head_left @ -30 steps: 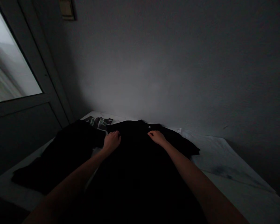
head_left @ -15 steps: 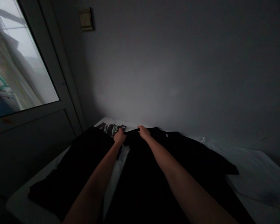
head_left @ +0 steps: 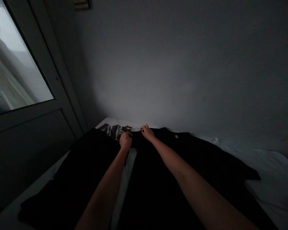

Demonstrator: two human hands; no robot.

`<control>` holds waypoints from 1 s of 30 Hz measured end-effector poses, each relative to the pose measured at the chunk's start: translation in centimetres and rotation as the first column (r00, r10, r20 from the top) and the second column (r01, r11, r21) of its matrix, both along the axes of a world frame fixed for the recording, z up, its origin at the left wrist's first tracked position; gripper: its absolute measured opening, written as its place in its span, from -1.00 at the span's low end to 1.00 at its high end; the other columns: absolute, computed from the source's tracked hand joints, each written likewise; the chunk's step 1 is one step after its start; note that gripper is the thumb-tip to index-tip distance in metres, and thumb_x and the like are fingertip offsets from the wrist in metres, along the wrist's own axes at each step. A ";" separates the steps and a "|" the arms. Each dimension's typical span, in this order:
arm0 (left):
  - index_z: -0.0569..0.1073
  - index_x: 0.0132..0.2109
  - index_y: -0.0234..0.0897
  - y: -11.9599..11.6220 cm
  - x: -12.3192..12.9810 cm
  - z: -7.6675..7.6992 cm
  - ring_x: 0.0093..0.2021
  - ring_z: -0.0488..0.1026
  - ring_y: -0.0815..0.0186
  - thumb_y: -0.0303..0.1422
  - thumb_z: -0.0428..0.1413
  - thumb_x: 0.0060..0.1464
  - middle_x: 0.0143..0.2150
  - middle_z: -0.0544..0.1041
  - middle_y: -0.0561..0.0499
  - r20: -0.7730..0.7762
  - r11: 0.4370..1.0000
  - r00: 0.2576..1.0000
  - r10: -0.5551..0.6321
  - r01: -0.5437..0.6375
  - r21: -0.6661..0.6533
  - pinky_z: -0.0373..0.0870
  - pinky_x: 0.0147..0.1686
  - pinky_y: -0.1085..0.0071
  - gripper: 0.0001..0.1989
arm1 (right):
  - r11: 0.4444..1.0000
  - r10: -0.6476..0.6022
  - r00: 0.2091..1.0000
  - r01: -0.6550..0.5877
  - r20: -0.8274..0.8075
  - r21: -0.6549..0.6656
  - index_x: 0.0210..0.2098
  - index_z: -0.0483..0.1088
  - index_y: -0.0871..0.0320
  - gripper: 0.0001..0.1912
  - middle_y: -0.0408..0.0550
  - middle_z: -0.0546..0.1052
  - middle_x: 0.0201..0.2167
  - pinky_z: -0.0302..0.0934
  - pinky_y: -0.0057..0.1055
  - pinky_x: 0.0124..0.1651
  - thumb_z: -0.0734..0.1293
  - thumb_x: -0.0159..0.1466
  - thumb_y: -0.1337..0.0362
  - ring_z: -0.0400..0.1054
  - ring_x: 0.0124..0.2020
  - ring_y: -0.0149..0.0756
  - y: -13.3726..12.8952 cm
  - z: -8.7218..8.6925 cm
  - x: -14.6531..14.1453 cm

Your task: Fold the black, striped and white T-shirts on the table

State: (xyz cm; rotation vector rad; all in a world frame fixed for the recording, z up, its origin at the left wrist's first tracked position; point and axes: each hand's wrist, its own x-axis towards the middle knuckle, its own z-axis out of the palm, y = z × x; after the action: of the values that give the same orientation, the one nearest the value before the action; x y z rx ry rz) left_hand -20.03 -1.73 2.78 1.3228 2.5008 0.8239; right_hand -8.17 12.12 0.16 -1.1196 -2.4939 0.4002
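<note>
A black T-shirt [head_left: 182, 159] lies spread on the bed, with a small light label at its neckline near the wall. My left hand [head_left: 126, 139] is closed on the end of the shirt's left sleeve. Further right along the same sleeve, my right hand [head_left: 147, 132] pinches the shirt's upper edge. A striped cloth [head_left: 114, 131] lies just beyond and left of my left hand. Another dark garment [head_left: 86, 166] is spread on the left part of the bed.
The bed's white sheet [head_left: 273, 191] shows around the garments. A grey wall [head_left: 177, 70] rises behind the bed. At the left stands a door [head_left: 28, 137] with a glass pane, and a switch [head_left: 81, 3] is at the top.
The view has shifted slightly, so the switch sits higher and the shirt further right. Both hands remain at the sleeve; my right fingers look more tightly pinched.
</note>
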 end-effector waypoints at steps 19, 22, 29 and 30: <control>0.50 0.16 0.03 -0.9 -1.3 0.2 0.20 0.24 -0.09 -0.19 0.10 0.19 0.19 0.37 -0.13 -0.284 0.979 0.941 -0.182 0.148 -0.138 0.27 0.12 0.03 -0.61 | 0.971 0.216 0.975 -0.211 -0.043 0.110 -0.06 0.49 0.11 -0.76 -0.02 0.54 -0.06 0.27 -0.33 0.01 0.36 0.28 0.24 0.42 -0.06 -0.23 -14.0 1.6 4.5; 0.48 0.17 0.05 -1.1 -1.1 0.3 0.21 0.23 -0.09 -0.17 0.08 0.20 0.20 0.36 -0.13 -0.291 0.980 0.940 -0.177 0.139 -0.145 0.27 0.13 0.02 -0.60 | 0.969 0.215 0.974 -0.223 0.074 0.111 -0.18 0.50 0.11 -0.85 -0.04 0.56 -0.15 0.27 -0.36 -0.07 0.32 0.27 0.33 0.43 -0.14 -0.23 -14.7 1.9 4.1; 0.46 0.20 -0.05 -1.0 -0.7 0.5 0.23 0.21 -0.08 -0.27 0.04 0.19 0.24 0.31 -0.16 -0.297 0.975 0.939 -0.174 0.123 -0.184 0.24 0.15 0.00 -0.56 | 0.910 0.408 0.911 -0.412 0.063 0.055 -0.11 0.51 0.15 -0.78 0.02 0.52 -0.04 0.31 -0.36 -0.09 0.34 0.25 0.31 0.44 -0.10 -0.23 -14.1 1.1 6.3; 0.46 0.20 -0.05 -1.0 -0.6 0.6 0.23 0.21 -0.08 -0.28 0.03 0.19 0.24 0.31 -0.16 -0.296 0.975 0.939 -0.175 0.124 -0.182 0.24 0.14 -0.01 -0.56 | 0.884 0.466 0.885 -0.466 0.015 0.024 -0.09 0.52 0.14 -0.77 0.01 0.52 -0.02 0.31 -0.35 -0.05 0.33 0.29 0.26 0.44 -0.08 -0.24 -13.6 1.0 6.5</control>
State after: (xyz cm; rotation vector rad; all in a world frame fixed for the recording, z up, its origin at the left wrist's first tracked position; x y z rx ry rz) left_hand -20.65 -2.73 3.33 1.6709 2.5831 0.3947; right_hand -1.67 -1.47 1.11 -0.4928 -2.7540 0.4870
